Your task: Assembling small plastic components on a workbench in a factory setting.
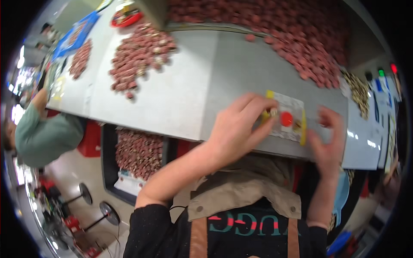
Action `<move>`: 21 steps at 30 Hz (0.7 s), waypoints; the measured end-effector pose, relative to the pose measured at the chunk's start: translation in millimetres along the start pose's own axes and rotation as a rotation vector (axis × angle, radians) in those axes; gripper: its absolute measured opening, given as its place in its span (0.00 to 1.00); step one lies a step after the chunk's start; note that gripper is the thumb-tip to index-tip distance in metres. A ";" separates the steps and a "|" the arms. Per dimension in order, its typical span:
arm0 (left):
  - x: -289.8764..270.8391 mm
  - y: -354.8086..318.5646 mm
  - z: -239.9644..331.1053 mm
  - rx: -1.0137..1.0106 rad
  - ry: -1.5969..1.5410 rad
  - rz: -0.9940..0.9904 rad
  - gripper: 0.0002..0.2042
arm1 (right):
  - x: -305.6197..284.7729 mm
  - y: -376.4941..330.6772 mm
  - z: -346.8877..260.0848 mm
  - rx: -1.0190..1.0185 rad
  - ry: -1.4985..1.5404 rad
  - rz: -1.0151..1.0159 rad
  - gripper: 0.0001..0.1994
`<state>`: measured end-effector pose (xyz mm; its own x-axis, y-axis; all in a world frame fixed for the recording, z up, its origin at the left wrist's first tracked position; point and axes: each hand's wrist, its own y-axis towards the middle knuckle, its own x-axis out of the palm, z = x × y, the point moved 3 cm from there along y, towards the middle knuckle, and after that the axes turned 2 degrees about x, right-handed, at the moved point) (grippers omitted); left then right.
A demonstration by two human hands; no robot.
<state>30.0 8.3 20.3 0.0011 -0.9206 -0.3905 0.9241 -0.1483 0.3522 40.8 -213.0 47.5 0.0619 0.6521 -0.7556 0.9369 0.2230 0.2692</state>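
A grey-white table (180, 69) runs across in front of you, with a big heap (258, 15) of pink bits behind and a loose pile (140, 56) off to the left. The packet (290, 106) lies between your hands, near the table's front edge. Your left hand (234, 124) seems to pinch a small pale piece (272, 112) at the packet's left end; your right hand (329, 133), blurred, has thumb and fingers parted just beside the other end, nothing visible between them. The piece could drop if that pinch loosens, and a stray brush could skid the packet toward the edge, since nothing seems to pin it firmly. The packet looks flat, pale and patterned, with yellow strips (303, 129) at both ends and a red disc (286, 119) mid-face.
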 end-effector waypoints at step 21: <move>-149.5 42.0 -66.0 0.255 1.037 0.300 0.15 | -114.5 16.0 269.0 0.290 -0.255 0.230 0.18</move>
<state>93.8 163.6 37.4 0.6413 -0.2004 -0.7407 0.7271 -0.1496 0.6700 141.2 -479.0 -22.3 0.3283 0.4535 -0.8286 0.9444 -0.1431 0.2959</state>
